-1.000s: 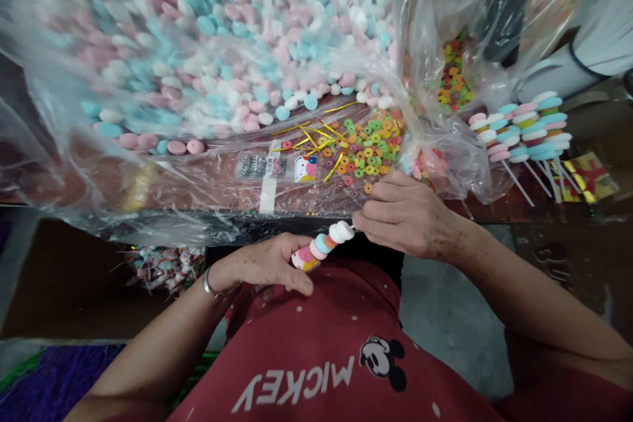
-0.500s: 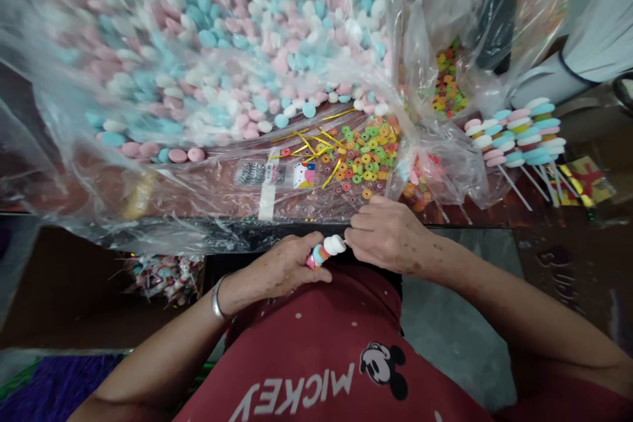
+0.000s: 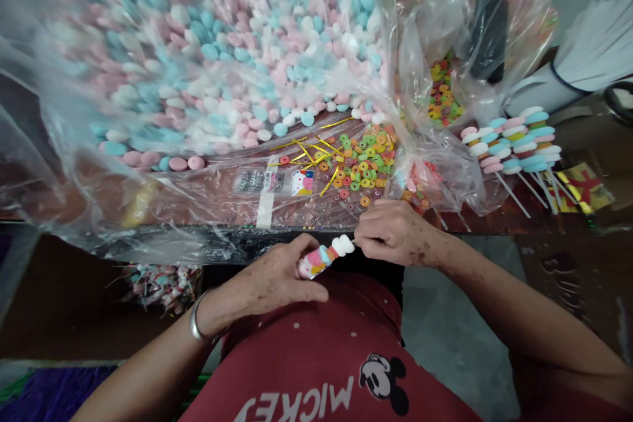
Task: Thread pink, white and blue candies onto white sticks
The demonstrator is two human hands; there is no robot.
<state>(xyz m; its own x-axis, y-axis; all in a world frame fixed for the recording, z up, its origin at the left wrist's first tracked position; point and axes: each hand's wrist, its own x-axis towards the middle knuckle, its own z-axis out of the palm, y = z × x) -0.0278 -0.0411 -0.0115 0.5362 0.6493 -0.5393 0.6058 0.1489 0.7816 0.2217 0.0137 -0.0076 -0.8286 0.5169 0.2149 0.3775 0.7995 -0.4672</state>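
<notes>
My left hand (image 3: 277, 277) is closed around a candy skewer (image 3: 324, 255) of pink, blue and white discs, held over my lap. Pinched at the skewer's top end, by the white disc, is my right hand (image 3: 395, 234); what it pinches is too small to make out. Just beyond both hands, small coloured ring candies (image 3: 363, 161) and gold twist ties (image 3: 309, 148) lie on clear plastic at the table's near edge.
A big clear bag of pink, blue and white disc candies (image 3: 222, 53) fills the table behind. Finished skewers (image 3: 514, 142) lie at the right, beside a bundle of white sticks (image 3: 588, 46). A second bag of ring candies (image 3: 442, 92) stands between them.
The skewer slid deeper into my left hand, then came out a little again. My right hand stayed pinched at its top end; both hands shifted slightly.
</notes>
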